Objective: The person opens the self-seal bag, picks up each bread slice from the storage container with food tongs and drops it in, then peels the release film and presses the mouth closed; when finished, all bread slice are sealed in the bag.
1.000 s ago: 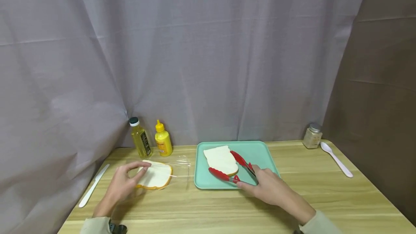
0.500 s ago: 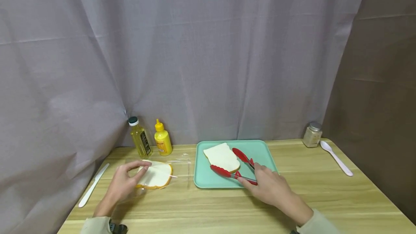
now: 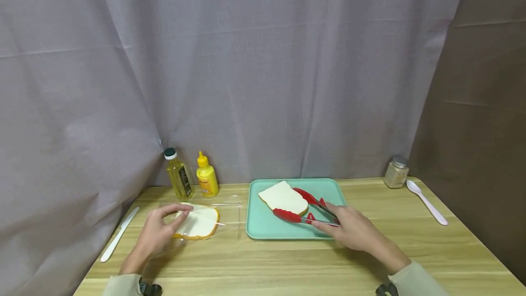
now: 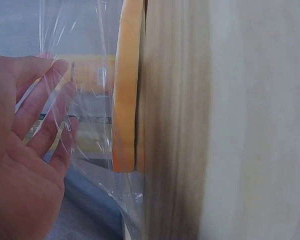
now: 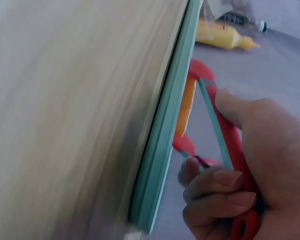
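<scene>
Right hand (image 3: 353, 229): fingers curled round red tongs (image 3: 306, 209), arms straddling bread slice (image 3: 283, 198) on teal tray (image 3: 263, 227).
Slice: likely light, soft, easily dented — best taken at the crust edges.
Left hand (image 3: 158, 232): pinches clear bag (image 4: 90, 100) around second slice (image 3: 199, 224) on table (image 3: 267, 264).

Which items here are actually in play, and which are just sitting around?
In play: red tongs in right hand, bread slice on teal tray, bagged slice under left hand.
Idle: oil bottle, mustard bottle, jar, spoon, knife.
</scene>
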A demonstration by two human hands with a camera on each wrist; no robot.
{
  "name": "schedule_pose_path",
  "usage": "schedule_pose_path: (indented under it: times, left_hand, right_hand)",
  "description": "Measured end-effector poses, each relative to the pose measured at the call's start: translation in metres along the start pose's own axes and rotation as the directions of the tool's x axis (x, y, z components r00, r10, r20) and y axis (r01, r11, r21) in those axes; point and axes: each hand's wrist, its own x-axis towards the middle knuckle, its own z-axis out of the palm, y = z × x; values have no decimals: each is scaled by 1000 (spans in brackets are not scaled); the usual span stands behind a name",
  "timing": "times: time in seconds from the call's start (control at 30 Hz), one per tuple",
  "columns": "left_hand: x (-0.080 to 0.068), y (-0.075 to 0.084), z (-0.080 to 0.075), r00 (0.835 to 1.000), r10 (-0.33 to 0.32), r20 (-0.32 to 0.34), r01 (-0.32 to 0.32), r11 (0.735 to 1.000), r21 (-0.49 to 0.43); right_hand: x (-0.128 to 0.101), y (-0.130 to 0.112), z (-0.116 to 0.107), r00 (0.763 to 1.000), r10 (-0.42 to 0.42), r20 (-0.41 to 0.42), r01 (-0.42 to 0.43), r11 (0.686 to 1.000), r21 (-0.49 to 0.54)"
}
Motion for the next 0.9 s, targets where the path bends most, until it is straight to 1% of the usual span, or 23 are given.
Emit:
schedule_pose_path:
  times: [0.1, 0.23, 0.37, 0.47, 0.53, 0.67, 0.77, 0.9]
  left_hand:
    - [0, 0, 1, 1000, -6, 1, 6, 1000, -4]
    - [1, 0, 2, 1000, -11, 10, 12, 1000, -6]
    - [0, -1, 2, 999, -25, 29, 26, 1000, -9]
    - [-1, -2, 2, 999, -34, 42, 35, 999, -13]
    - [-2, -2, 3, 998, -31, 54, 32, 999, -19]
    - [-1, -2, 4, 998, -1, 70, 3, 1000, -25]
    - [0, -1, 4, 998, 20, 60, -19, 1000, -11]
    - [1, 0, 3, 999, 23, 48, -22, 1000, -9]
  right_hand:
    - [2, 11, 0, 1000, -6, 14, 5, 1000, 13]
    - [4, 25, 2, 999, -45, 15, 45, 999, 31]
    - [7, 30, 2, 997, -79, 17, 76, 992, 100]
    - [11, 30, 3, 996, -79, 31, 74, 985, 158]
    - [13, 28, 3, 995, -95, 40, 86, 980, 180]
    - [14, 20, 3, 988, -135, 77, 116, 969, 220]
    - [15, 16, 5, 980, -175, 97, 148, 959, 242]
    - [16, 10, 9, 966, -242, 93, 213, 945, 250]
